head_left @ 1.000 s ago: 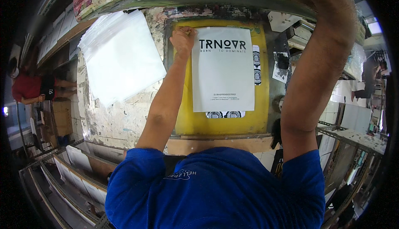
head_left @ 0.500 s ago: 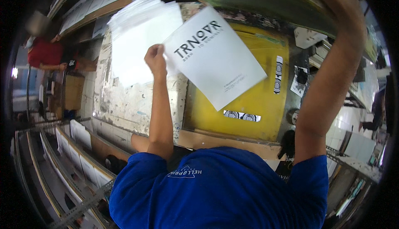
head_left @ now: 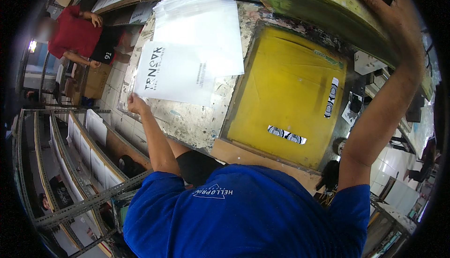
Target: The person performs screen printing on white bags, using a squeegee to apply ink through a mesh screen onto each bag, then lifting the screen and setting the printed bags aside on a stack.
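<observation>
My left hand (head_left: 136,103) pinches the corner of a thin white printed sheet (head_left: 180,87) with black lettering. Whether it is paper or a flat plastic bag I cannot tell. The sheet hangs over the left part of the paint-spotted tabletop, its far side overlapping a fanned stack of white sheets (head_left: 201,28). At the upper right, my right hand (head_left: 393,19) has its fingers over the edge of a raised, tilted printing screen frame (head_left: 300,0) with a yellow-green surface. Below the frame lies a yellow board (head_left: 276,89), bearing two black-and-white patterned strips (head_left: 287,135).
Metal racks (head_left: 79,164) with shelves of white sheets stand at the lower left. Another person in a red shirt (head_left: 75,33) is beyond the table's left end. A stained tabletop (head_left: 187,122) borders the yellow board. Shelving and stacked items line the right side.
My left hand has carried the printed sheet from over the yellow board leftward to beside the white stack, turning it. The yellow board is now uncovered. My right hand stays up at the screen frame.
</observation>
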